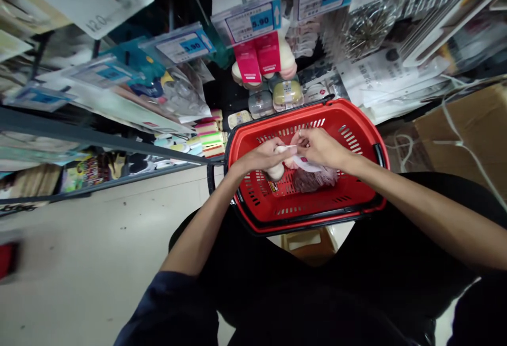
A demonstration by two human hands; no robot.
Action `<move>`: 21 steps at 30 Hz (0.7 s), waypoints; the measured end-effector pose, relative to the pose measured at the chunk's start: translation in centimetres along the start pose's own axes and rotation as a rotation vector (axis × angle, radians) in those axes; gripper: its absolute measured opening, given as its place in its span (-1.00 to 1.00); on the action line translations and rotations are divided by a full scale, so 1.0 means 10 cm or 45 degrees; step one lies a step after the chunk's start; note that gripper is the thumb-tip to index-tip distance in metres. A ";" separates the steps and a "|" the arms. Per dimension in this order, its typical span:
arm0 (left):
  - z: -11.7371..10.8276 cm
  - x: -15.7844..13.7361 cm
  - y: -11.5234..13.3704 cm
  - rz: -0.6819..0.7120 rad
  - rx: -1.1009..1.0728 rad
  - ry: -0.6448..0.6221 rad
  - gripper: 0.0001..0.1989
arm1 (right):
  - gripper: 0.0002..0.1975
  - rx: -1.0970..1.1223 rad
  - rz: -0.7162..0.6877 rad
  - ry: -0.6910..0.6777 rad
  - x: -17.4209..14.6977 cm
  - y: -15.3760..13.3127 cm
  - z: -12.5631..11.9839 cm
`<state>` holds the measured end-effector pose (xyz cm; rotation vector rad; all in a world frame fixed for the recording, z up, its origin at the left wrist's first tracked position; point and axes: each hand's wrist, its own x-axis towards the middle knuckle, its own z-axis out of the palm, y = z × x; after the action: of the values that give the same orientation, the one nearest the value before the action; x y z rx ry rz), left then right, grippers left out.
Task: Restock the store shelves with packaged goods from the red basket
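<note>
A red shopping basket (253, 211) with black handles rests across my lap. Over its inside, my left hand (263, 157) is closed on a soft white puff (276, 171) with rounded lobes. Close beside it, my right hand (317, 144) has thumb and fingers pinched together near the puff's upper edge. What lies between those fingers is too small to make out. A pale translucent strip (308, 166) shows just below the right hand. Beneath both hands, a mauve fringed bundle (312, 180) lies in the basket.
Hooks hold price-tagged packs, including white-and-pink puffs on pink cards (259, 61). Small round containers (288, 95) stand on the shelf behind the basket. A cardboard box (467, 129) with white cord is at right. Metal shelf edges (119, 179) run along the left, above pale floor (79, 261).
</note>
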<state>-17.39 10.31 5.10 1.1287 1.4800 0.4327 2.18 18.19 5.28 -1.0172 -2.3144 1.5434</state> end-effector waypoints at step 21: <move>0.03 0.09 -0.02 0.391 -0.221 0.231 -0.78 | -0.94 0.731 0.123 0.011 0.07 -0.04 -0.16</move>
<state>-17.07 10.83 4.33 1.2046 1.3947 0.8800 2.31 19.70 6.15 -0.9750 -1.6611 2.0564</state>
